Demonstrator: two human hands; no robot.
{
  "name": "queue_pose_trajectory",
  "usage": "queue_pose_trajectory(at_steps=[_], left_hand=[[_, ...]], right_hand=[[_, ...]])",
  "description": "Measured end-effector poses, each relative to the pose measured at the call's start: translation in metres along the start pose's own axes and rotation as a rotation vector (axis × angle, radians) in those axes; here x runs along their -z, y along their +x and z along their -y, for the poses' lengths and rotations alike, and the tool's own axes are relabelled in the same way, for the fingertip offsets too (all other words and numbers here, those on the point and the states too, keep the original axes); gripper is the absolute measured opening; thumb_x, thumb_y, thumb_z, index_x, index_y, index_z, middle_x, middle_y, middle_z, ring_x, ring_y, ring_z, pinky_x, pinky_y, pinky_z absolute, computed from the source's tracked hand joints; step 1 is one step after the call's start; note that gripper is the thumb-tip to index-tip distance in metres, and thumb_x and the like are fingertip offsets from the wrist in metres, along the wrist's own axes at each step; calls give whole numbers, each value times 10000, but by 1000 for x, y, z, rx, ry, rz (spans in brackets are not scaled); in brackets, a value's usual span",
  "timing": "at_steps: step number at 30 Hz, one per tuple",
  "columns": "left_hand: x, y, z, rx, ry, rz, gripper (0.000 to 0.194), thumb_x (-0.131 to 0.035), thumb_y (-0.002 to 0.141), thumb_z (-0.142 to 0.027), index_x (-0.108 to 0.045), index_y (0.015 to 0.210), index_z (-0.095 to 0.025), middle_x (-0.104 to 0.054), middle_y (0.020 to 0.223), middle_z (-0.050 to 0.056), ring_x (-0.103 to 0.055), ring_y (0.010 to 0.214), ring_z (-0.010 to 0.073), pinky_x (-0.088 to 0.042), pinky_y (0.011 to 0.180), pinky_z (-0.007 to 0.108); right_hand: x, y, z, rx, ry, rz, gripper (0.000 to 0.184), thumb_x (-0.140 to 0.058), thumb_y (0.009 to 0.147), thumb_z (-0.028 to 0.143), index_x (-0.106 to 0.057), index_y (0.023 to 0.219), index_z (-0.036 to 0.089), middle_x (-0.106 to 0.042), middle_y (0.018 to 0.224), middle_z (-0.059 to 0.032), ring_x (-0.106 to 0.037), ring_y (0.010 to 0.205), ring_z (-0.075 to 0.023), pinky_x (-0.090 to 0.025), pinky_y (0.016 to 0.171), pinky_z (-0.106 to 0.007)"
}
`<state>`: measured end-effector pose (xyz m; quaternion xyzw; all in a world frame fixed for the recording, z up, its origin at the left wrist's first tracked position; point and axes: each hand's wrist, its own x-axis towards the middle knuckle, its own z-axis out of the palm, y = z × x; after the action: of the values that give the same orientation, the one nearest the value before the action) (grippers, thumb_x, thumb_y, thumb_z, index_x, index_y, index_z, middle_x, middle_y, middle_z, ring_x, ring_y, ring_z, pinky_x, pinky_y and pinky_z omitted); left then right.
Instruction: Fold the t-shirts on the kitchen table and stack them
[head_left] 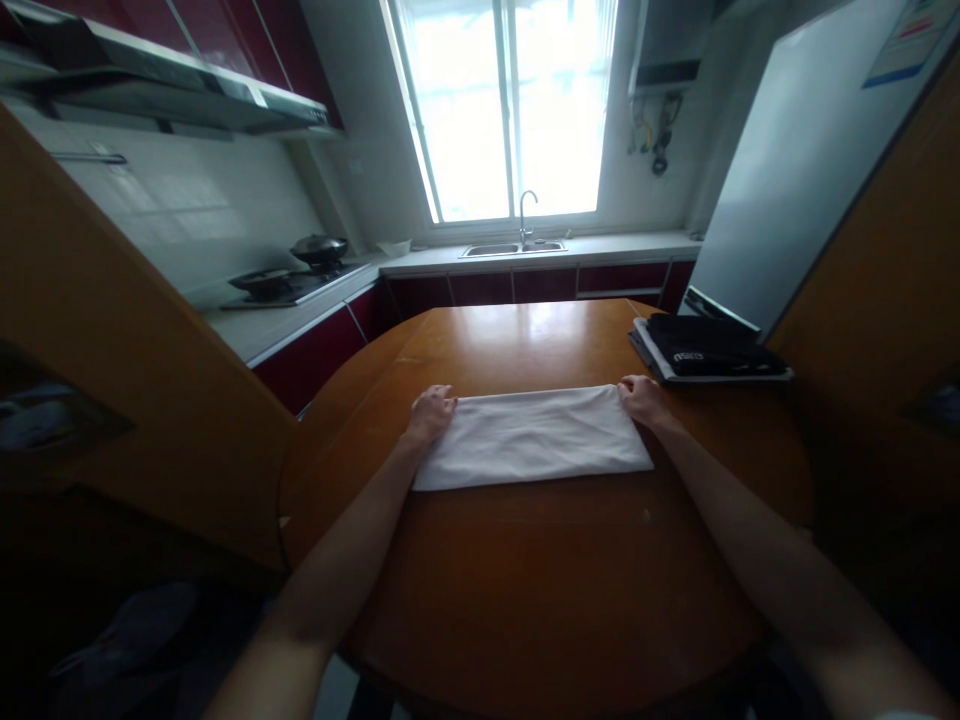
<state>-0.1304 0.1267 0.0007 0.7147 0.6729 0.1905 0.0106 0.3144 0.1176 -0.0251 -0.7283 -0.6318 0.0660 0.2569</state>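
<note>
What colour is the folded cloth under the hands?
White, plain: the cloth shows best in the head view, on the brown table.

Black folded garment: a small pale logo is printed on its front fold, the letters too blurred to read; it lies on the desk at the far right edge.
Poster on refrigerator: a sheet with blue, red and yellow bands is fixed high on the refrigerator; its print is too small and too skewed to make out.
Legible text elsewhere: none can be read.
</note>
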Motion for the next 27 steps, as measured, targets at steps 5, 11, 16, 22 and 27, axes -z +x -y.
queue_pose_trajectory(at_steps=[5, 11, 16, 22, 27], left_hand=[[-6, -30, -64, -279, -19, -1, 489, -426, 1025, -358, -512, 1461, -155, -440, 1567, 141, -362, 1476, 287, -272, 1216, 497], [-23, -62, -105, -404, 67, 362, 621, -298, 1042, -556, -338, 1587, -260, -178, 1680, 109, -125, 1552, 355, -133, 1208, 635], [-28, -59, -98, -404, 100, 362, 645, -238, 1043, -577, -299, 1604, -264, -147, 1688, 88, -96, 1559, 332, -94, 1224, 601], [-34, -56, -94, -410, 95, 346, 635, -260, 1040, -578, -316, 1597, -278, -156, 1687, 80, -114, 1558, 330, -101, 1220, 605], [-33, -57, -93, -410, 55, 325, 613, -286, 1042, -555, -349, 1584, -277, -184, 1679, 95, -145, 1551, 341, -121, 1211, 615]], right_hand=[[-5, -3, 12, 34, -4, 27, 424, -507, 980, 337, -650, 1311, 114, -639, 1350, -147, -572, 1261, -257, -404, 1072, -309], [2, -11, 23, -76, -75, 14, 423, -479, 994, 370, -645, 1297, 128, -648, 1300, -188, -601, 1215, -290, -450, 1003, -352], [29, -18, 30, -177, -135, 178, 389, -578, 937, 425, -730, 1074, 95, -720, 1088, -215, -687, 1059, -305, -502, 857, -314], [38, -29, 33, -177, -90, 285, 285, -751, 789, 387, -747, 874, 115, -740, 931, -181, -712, 963, -308, -514, 737, -278], [34, -28, 31, -182, 1, 299, 207, -806, 689, 317, -709, 714, 136, -688, 717, -115, -703, 819, -272, -480, 602, -246]])
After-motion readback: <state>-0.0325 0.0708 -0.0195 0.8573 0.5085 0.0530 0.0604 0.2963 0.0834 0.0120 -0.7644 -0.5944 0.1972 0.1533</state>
